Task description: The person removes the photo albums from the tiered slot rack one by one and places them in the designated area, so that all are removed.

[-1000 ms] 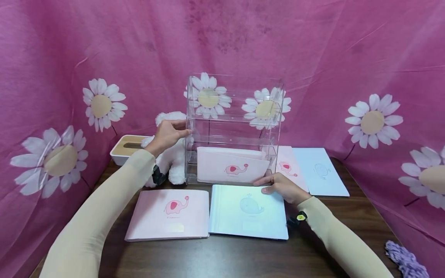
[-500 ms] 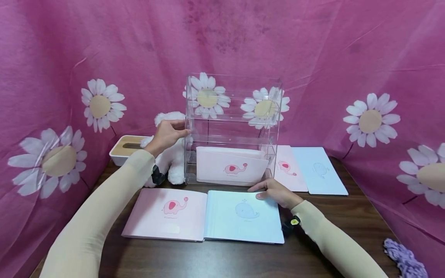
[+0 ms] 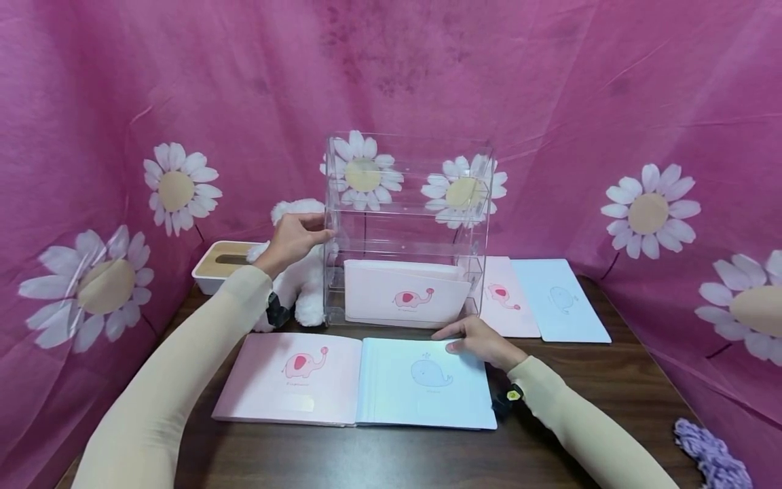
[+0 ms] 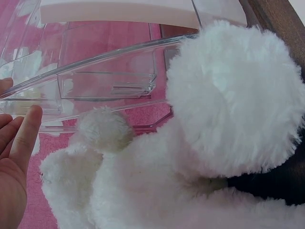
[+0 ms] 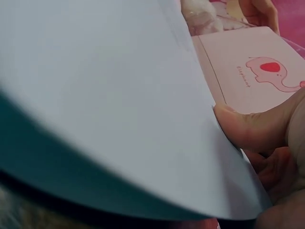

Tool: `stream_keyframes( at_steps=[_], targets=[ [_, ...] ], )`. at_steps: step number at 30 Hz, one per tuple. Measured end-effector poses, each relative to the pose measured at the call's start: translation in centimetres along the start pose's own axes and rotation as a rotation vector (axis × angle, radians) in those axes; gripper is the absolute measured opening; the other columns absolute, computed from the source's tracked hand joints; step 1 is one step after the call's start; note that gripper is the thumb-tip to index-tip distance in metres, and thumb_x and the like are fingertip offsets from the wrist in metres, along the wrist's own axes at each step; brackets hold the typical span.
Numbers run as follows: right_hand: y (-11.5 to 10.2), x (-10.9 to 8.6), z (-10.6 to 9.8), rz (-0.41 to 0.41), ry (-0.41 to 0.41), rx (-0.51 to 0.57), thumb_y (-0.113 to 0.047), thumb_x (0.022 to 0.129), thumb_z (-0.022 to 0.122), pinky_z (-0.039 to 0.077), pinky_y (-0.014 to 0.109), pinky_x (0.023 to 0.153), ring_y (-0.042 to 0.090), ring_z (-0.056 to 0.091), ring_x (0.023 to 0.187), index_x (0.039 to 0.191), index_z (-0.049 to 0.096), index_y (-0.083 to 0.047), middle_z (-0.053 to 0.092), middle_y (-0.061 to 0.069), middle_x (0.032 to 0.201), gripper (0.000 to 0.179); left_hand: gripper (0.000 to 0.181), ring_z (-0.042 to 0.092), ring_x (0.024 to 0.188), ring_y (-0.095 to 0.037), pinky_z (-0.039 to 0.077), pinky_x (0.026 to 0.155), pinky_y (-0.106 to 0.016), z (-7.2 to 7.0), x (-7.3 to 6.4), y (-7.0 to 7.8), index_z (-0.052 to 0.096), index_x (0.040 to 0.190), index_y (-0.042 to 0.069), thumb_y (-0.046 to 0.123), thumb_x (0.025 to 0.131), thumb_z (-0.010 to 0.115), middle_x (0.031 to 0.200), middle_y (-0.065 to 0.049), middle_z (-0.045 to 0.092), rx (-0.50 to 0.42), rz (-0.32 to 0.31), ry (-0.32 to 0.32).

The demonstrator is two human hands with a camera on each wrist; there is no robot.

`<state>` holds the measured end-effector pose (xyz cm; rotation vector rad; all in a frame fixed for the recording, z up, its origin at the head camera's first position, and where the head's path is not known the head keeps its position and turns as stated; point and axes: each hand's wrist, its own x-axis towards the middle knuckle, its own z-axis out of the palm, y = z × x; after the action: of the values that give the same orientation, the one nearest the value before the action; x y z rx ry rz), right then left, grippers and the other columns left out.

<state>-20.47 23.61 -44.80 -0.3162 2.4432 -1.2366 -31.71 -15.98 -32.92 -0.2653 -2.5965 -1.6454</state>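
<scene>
My left hand (image 3: 294,238) pinches the left side panel of a clear plastic rack (image 3: 411,214), thumb and fingers on either side of it in the left wrist view. A pink booklet with an elephant (image 3: 406,295) leans in the rack's lowest tier, with more pink behind it. In front lies a light blue booklet with a whale (image 3: 391,390), its far right edge pinched by my right hand (image 3: 482,341). The right wrist view has the thumb (image 5: 252,126) on its cover and the fingers partly hidden. Left of it is another pink elephant booklet (image 3: 263,380).
Beside the rack sits a white plush toy (image 3: 310,292), close to my left wrist. A tissue box with a wooden lid (image 3: 214,265) stands farther left. Behind my right hand lie a pink booklet (image 3: 510,319) and a blue booklet (image 3: 552,275). A purple knitted item (image 3: 711,451) is at the right.
My right hand has drawn the blue booklet slightly toward me and to the left, up against the pink one. The left hand stays on the rack.
</scene>
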Motion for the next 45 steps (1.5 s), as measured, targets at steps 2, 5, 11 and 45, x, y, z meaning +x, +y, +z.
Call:
stream_keyframes(
  at_steps=[2, 5, 11, 45],
  targets=[
    [-0.1, 0.0, 0.1, 0.003, 0.017, -0.019, 0.0, 0.087, 0.071, 0.052, 0.026, 0.086, 0.016, 0.066, 0.105, 0.112, 0.079, -0.008, 0.075, 0.012, 0.12, 0.027, 0.05, 0.066, 0.124, -0.027, 0.055, 0.103, -0.041, 0.0, 0.0, 0.0, 0.065, 0.135, 0.005, 0.019, 0.089, 0.078, 0.133, -0.015, 0.068, -0.002, -0.001, 0.003],
    [0.1, 0.0, 0.2, 0.01, 0.027, -0.024, -0.001, 0.087, 0.072, 0.05, 0.025, 0.091, 0.018, 0.065, 0.112, 0.111, 0.079, -0.009, 0.075, 0.011, 0.121, 0.027, 0.049, 0.066, 0.123, -0.027, 0.056, 0.102, -0.04, 0.0, 0.0, 0.0, 0.066, 0.135, 0.006, 0.019, 0.089, 0.078, 0.133, -0.015, 0.069, 0.001, 0.002, 0.003],
    [0.8, -0.1, 0.1, 0.004, -0.008, 0.039, -0.002, 0.089, 0.07, 0.052, 0.024, 0.088, 0.018, 0.068, 0.107, 0.116, 0.077, -0.006, 0.074, 0.015, 0.123, 0.028, 0.049, 0.067, 0.123, -0.028, 0.057, 0.101, -0.04, 0.0, -0.1, -0.1, 0.065, 0.136, 0.007, 0.019, 0.09, 0.078, 0.133, -0.015, 0.069, 0.007, 0.004, -0.011],
    [-1.2, -1.8, 1.6, -0.248, 0.217, -0.349, 0.0, 0.083, 0.079, 0.057, 0.046, 0.096, 0.019, 0.069, 0.112, 0.11, 0.079, -0.021, 0.078, -0.004, 0.112, 0.034, 0.053, 0.065, 0.126, -0.028, 0.054, 0.105, -0.043, -0.1, 0.0, 0.0, 0.063, 0.138, 0.005, 0.019, 0.09, 0.078, 0.137, -0.015, 0.066, 0.0, -0.004, -0.016]
  ],
)
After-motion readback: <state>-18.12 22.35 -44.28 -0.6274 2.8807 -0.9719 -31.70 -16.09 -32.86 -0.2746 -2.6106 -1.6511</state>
